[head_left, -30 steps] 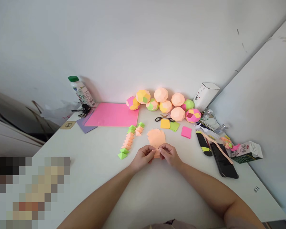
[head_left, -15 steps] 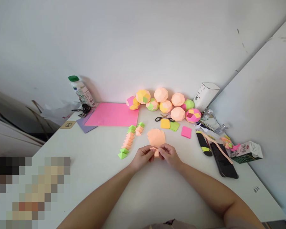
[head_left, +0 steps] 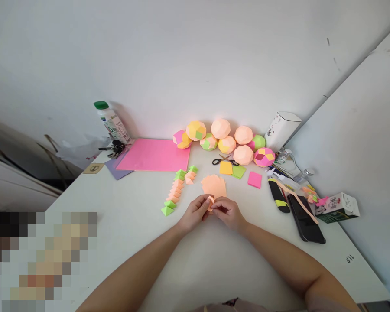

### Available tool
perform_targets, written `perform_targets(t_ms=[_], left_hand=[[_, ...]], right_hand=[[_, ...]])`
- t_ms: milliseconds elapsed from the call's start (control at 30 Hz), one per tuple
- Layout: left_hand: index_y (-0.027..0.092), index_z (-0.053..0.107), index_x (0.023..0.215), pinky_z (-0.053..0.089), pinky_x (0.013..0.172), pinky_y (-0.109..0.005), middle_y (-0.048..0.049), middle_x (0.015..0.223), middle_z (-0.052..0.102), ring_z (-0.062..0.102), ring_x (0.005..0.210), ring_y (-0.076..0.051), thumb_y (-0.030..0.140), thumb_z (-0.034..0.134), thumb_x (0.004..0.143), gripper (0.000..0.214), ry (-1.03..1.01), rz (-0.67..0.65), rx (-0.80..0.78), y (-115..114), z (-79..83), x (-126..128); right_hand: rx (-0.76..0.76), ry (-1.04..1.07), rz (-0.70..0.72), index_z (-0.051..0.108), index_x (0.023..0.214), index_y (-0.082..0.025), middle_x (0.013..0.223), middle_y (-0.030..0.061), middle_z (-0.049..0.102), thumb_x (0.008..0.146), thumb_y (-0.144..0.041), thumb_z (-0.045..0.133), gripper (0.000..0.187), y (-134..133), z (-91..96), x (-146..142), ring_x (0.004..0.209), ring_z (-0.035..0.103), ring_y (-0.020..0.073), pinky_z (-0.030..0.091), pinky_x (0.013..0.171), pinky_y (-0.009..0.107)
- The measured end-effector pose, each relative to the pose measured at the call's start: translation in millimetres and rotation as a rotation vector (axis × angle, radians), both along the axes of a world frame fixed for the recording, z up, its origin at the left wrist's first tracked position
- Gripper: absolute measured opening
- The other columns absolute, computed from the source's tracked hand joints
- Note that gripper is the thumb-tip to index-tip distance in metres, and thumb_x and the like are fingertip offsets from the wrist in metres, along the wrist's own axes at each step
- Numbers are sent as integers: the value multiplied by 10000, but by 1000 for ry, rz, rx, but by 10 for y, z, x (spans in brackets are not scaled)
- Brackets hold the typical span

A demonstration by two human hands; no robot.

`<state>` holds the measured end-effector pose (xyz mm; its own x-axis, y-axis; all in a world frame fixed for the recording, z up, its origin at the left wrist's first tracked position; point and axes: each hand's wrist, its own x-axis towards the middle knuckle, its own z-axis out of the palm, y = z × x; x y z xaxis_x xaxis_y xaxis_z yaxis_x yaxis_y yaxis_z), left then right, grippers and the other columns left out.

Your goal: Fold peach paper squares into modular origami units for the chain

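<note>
Between my two hands is a small piece of folded peach paper. My left hand pinches it between thumb and fingers. My right hand is closed at its right edge, with the fingertips pressed on the paper. Just beyond the hands lies a spread stack of peach paper sheets. To the left, a row of folded paper units in green and peach runs along the table, with a shorter row beside it.
Several paper balls line the wall. Scissors, yellow sticky notes and pink notes lie before them. A pink sheet and a bottle are at left; a cutter, phone and carton are at right.
The peach paper has turned in my fingers and now looks curled. My right fingers have shifted and curled in more. The rest of the table stays as it was.
</note>
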<state>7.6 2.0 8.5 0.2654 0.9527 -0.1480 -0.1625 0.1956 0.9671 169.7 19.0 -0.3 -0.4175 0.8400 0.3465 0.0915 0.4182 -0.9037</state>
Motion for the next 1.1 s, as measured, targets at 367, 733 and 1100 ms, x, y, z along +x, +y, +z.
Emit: perform_targets(t_ms=[367, 733, 1100], left_hand=[[175, 458, 1222, 311, 521, -228, 54, 566, 395, 379, 524, -93, 356, 455, 861, 404, 43, -99, 76, -38, -44, -32], [188, 429, 1238, 313, 496, -225, 42, 637, 410, 399, 531, -89, 392, 492, 847, 446, 56, -79, 78, -34, -62, -20], [199, 431, 1224, 323, 514, -219, 62, 628, 355, 360, 529, -76, 343, 501, 839, 417, 133, -78, 188, -62, -40, -5]], right_hand=[[-179, 7, -75, 649, 784, -179, 726, 26, 595, 812, -263, 585, 109, -15, -2, -4, 493, 514, 98, 436, 478, 248], [-381, 94, -92, 490, 934, -198, 767, 1, 562, 796, -292, 569, 185, -27, 6, -11, 514, 514, 91, 447, 487, 237], [-283, -72, -80, 502, 686, -167, 627, -20, 472, 778, -312, 565, 183, -20, 21, -18, 532, 420, 95, 379, 496, 229]])
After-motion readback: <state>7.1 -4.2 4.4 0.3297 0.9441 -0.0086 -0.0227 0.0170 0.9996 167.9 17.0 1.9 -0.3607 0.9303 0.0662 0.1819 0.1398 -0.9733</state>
